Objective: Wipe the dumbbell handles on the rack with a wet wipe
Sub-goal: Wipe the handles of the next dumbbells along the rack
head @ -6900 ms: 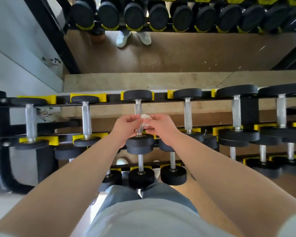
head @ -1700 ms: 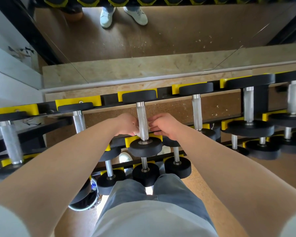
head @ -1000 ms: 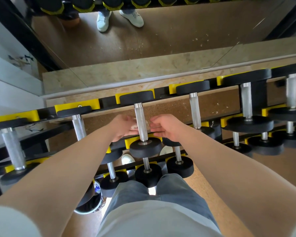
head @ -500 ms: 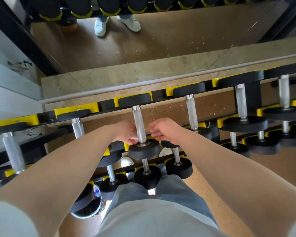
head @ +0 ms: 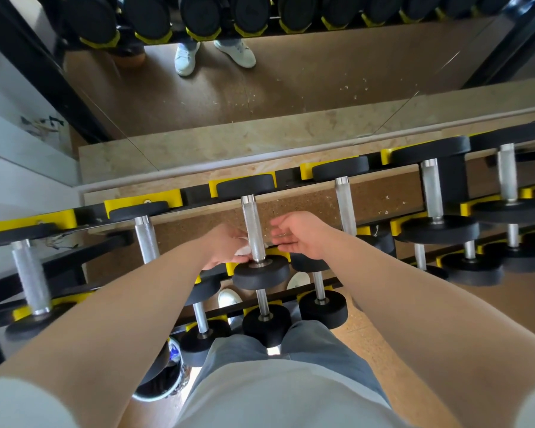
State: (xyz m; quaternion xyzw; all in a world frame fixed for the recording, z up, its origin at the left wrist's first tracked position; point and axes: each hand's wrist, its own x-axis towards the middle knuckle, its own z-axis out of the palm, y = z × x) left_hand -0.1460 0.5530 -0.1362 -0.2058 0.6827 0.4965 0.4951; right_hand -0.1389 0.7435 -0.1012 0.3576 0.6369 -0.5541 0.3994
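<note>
The middle dumbbell handle (head: 253, 230) is bright silver metal, its grip finely knurled and rough, with smoother collars at each end; the dumbbell heads (head: 261, 274) are matt black and rubber-like, without shine; the rack (head: 195, 194) rail looks like black painted metal with a slight gloss; its cradles (head: 173, 196) are smooth yellow, plastic in look; the wet wipe (head: 243, 251) is white, soft and crumpled; the floor (head: 525, 301) is brown, speckled and grainy like cork; the mirror (head: 291, 88) is glossy glass; the shorts (head: 244, 350) are grey-blue cloth; the shirt (head: 291, 396) is pale matt cloth.
</note>
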